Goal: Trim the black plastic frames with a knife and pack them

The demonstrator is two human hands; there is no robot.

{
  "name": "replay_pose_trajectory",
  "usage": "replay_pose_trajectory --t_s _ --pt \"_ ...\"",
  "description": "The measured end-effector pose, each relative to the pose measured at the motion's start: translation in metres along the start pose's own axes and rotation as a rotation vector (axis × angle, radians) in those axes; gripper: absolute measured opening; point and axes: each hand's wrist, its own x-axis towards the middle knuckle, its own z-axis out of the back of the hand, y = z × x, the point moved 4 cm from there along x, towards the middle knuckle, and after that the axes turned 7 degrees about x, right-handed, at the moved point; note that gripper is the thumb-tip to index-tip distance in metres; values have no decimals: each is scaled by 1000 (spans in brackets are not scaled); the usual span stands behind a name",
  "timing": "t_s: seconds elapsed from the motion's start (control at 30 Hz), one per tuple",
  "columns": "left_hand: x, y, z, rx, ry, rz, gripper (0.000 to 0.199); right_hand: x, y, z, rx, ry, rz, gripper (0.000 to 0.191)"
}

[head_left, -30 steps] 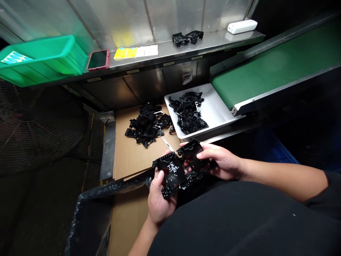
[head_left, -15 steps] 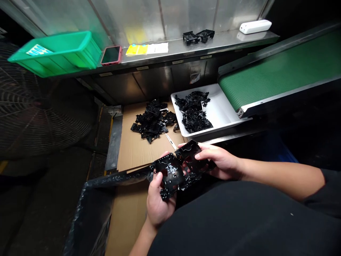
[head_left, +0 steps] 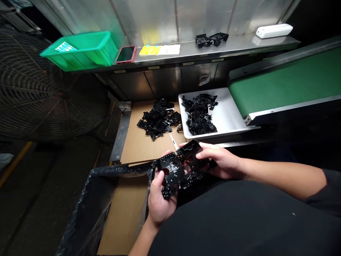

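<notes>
In the head view, the left hand [head_left: 161, 202] has its grip pinched on a black plastic part [head_left: 173, 179] with white marks, thumb on its face. The right hand [head_left: 223, 160] likewise pinches a second black part [head_left: 191, 151], just beside the first; whether the two are joined, I cannot tell. Both parts are in front of the person's dark shirt [head_left: 239, 220]. Beyond them, a loose black pile [head_left: 160, 117] lies on cardboard [head_left: 133, 144], next to a white tray [head_left: 227, 110] holding more black pieces [head_left: 198, 117].
</notes>
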Motion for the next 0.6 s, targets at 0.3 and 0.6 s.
replay_pose_trajectory --t_s 0.3,0.6 --pt "6 19 -45 -15 1 -17 63 -15 41 29 -57 -15 -36 47" --pt "15 37 -100 62 -73 -10 68 -34 85 60 -20 29 -36 51"
